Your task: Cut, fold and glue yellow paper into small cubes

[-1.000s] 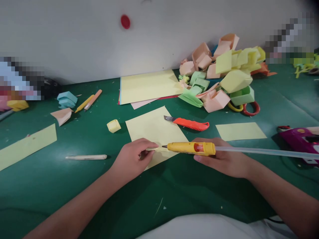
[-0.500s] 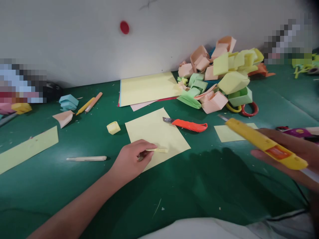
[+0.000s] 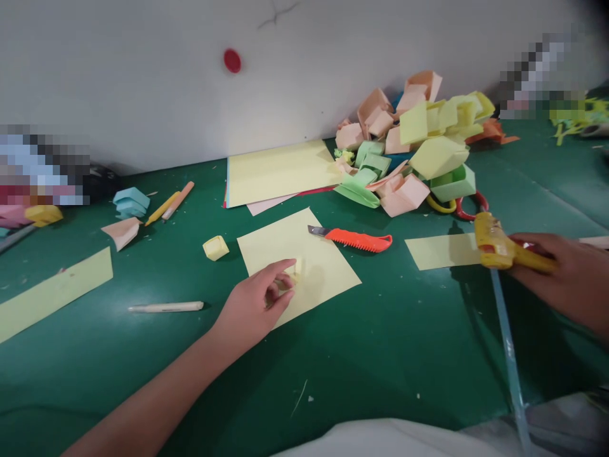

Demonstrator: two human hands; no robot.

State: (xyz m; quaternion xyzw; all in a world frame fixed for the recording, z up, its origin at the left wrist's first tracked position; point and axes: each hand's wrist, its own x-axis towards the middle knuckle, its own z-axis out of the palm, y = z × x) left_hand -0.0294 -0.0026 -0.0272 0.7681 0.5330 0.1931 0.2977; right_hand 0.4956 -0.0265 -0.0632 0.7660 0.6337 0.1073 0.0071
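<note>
My left hand (image 3: 259,295) is over the square pale-yellow paper sheet (image 3: 328,273), thumb and fingers curled around a small folded yellow paper piece (image 3: 297,270) at the fingertips. Part of that piece blends into the sheet. On the right, my right hand (image 3: 561,279) grips a yellow hot glue gun (image 3: 495,244). A long translucent glue stick (image 3: 508,349) trails down from the gun towards my lap. An orange utility knife (image 3: 359,240) lies with its blade on the sheet's upper right edge. Left of the sheet sits a little folded yellow paper box (image 3: 216,248).
Folded paper boxes (image 3: 404,146) are heaped at the back right, with scissors handles (image 3: 471,204) below them. Stacked paper sheets (image 3: 280,171) lie against the wall. A white pen (image 3: 166,307), a long green strip (image 3: 57,292) and a yellow strip (image 3: 440,251) are on the table.
The glue gun in my right hand has turned, bringing its back end and glue stick into view. Left fingers have shifted slightly, and the small paper piece has turned more upright.
</note>
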